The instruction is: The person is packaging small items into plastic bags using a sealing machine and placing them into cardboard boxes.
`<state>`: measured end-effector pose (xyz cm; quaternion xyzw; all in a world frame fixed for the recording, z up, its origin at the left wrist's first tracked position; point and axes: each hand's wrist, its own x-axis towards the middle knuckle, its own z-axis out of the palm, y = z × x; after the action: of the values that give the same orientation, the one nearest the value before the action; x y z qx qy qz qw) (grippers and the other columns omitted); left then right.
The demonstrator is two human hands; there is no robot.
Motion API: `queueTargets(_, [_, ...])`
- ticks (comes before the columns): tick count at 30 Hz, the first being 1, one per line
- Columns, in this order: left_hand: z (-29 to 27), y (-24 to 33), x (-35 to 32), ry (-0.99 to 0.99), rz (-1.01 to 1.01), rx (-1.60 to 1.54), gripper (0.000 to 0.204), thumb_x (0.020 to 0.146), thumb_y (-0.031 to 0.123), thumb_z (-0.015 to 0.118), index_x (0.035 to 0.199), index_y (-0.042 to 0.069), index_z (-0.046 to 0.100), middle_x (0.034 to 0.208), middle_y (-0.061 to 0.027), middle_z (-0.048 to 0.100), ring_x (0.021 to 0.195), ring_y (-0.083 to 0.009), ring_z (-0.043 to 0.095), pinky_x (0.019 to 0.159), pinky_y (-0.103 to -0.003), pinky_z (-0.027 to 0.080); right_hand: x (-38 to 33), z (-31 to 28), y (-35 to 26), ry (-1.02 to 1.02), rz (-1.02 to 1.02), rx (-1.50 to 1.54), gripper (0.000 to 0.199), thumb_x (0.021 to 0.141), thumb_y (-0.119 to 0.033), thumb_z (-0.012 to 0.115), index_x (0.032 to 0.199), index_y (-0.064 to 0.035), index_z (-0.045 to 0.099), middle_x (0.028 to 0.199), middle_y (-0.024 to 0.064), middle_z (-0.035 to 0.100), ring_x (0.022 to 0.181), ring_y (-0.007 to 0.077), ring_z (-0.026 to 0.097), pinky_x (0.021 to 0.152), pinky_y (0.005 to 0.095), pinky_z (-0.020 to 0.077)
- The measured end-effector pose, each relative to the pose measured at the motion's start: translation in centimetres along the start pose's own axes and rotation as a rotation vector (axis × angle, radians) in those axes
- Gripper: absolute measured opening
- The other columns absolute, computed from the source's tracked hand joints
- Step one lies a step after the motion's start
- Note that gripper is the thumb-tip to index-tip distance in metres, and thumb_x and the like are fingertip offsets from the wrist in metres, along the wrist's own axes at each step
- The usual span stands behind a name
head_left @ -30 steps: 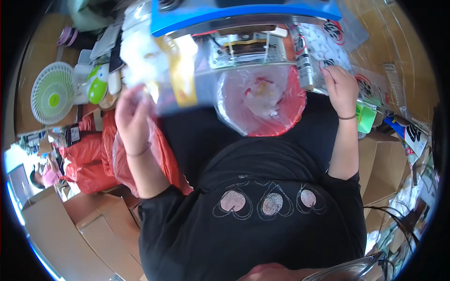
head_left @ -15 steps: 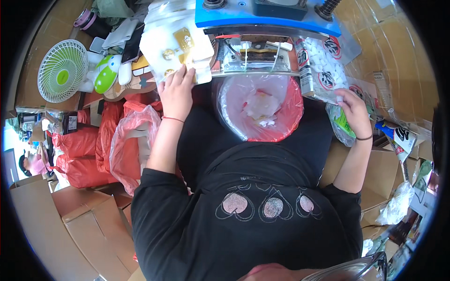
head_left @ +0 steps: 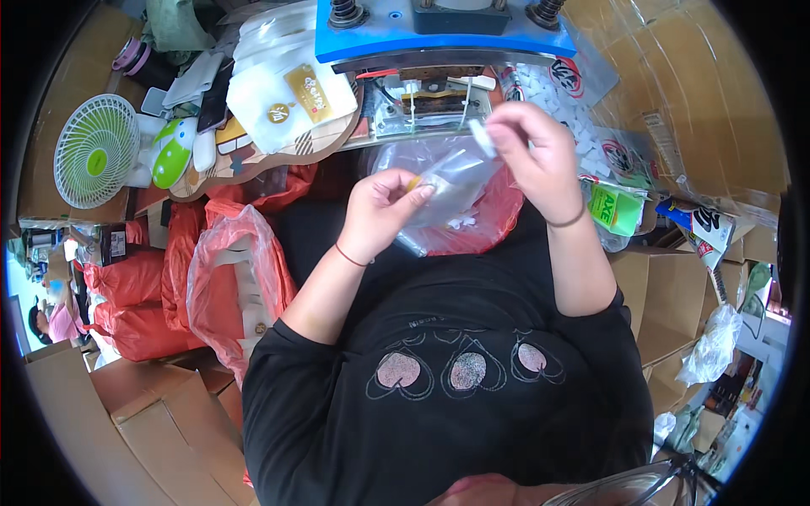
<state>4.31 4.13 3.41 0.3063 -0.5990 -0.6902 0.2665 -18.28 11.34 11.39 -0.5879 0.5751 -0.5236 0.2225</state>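
Over a lined bin (head_left: pixel 498 221), my left hand (head_left: pixel 375 211) pinches a translucent plastic bag (head_left: pixel 462 173) between thumb and fingers. A bit of gold shows on the bag beside the thumb. Just above the bag's far end, my right hand (head_left: pixel 537 160) is closed on a small white plastic piece (head_left: pixel 483 137). To the left of the machine lies a stack of white and gold printed bags (head_left: pixel 270 105). A heap of similar small white pieces (head_left: pixel 564 105) lies beyond my right hand, partly hidden by it.
A blue press machine (head_left: pixel 447 46) stands at the far middle. On the left are a small fan (head_left: pixel 97 152), a green and white gadget (head_left: pixel 175 152) and red plastic bags (head_left: pixel 139 329). Cardboard boxes (head_left: pixel 169 405) stand low on the left and on the right side.
My left hand has come off the stack toward the middle with a bag. My right hand has moved left from the heap, carrying a white piece. The view has shifted slightly.
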Motion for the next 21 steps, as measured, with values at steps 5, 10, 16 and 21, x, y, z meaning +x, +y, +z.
queueTargets(5, [2.0, 0.1, -0.2, -0.047, -0.130, -0.294, 0.016, 0.100, 0.015, 0.064, 0.105, 0.000, 0.067, 0.090, -0.0031, 0.070, 0.079, -0.0105, 0.068, 0.072, -0.025, 0.057, 0.9, -0.8, 0.7, -0.216, -0.124, -0.326, 0.011, 0.096, -0.012, 0.063, 0.094, -0.0015, 0.064, 0.081, 0.0072, 0.064, 0.079, 0.0197, 0.060, 0.073, 0.0307, 0.0480])
queueTargets(10, [3.4, -0.6, 0.0, -0.213, -0.202, -0.331, 0.018, 0.101, 0.012, 0.061, 0.113, -0.001, 0.063, 0.100, -0.0071, 0.071, 0.086, -0.0159, 0.072, 0.075, -0.028, 0.058, 1.7, -3.0, 1.4, -0.511, -0.112, -0.300, 0.015, 0.098, -0.016, 0.059, 0.100, -0.0019, 0.064, 0.093, 0.0108, 0.064, 0.088, 0.0296, 0.061, 0.083, 0.0387, 0.0473])
queueTargets(16, [3.0, -2.1, 1.4, -0.192, -0.270, -0.581, 0.020, 0.095, 0.000, 0.064, 0.115, -0.001, 0.063, 0.103, -0.0092, 0.071, 0.087, -0.0167, 0.072, 0.077, -0.029, 0.060, 0.0, -7.8, 5.5, -0.257, 0.137, -0.987, 0.028, 0.093, -0.016, 0.064, 0.120, -0.0069, 0.062, 0.111, 0.0176, 0.060, 0.102, 0.0387, 0.061, 0.085, 0.0442, 0.0501])
queueTargets(21, [0.7, -1.6, 6.0, -0.082, -0.203, -0.540, 0.020, 0.091, -0.003, 0.065, 0.110, -0.005, 0.063, 0.098, -0.0140, 0.072, 0.084, -0.0201, 0.073, 0.074, -0.029, 0.060, -1.5, -8.3, 9.7, -0.204, 0.311, -1.177, 0.034, 0.089, -0.017, 0.069, 0.121, -0.0100, 0.061, 0.110, 0.0172, 0.057, 0.105, 0.0380, 0.060, 0.084, 0.0461, 0.0506])
